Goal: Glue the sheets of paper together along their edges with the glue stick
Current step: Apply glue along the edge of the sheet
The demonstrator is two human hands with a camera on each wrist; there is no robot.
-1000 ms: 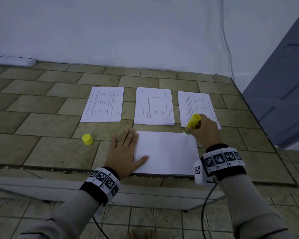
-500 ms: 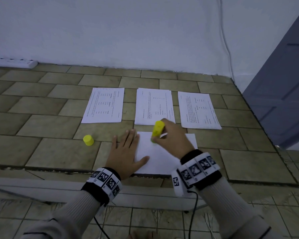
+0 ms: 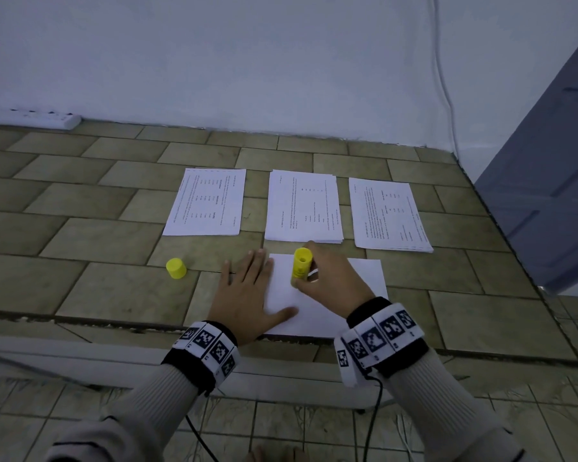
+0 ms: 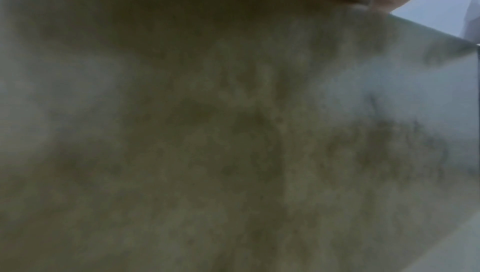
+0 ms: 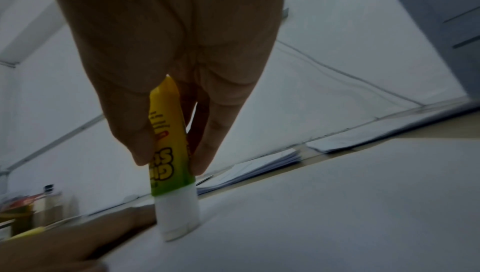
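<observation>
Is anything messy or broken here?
Nothing looks broken or spilled. The yellow cap sits apart on the tiles, off the glue stick that the right hand holds. The middle paper stack has slightly uneven edges.

The yellow glue stick (image 3: 301,268) is held upright, its white tip pressed to the blank sheet (image 3: 357,288). Three printed stacks (image 3: 303,208) are laid behind; its yellow cap (image 3: 176,268) is stood left.

Both forearms in ribbed beige sleeves (image 3: 447,405). Each wrist wears a black band (image 3: 197,368) ringed with white blocks printed with black square codes. Thin black cables (image 3: 371,425) trail beneath.
</observation>
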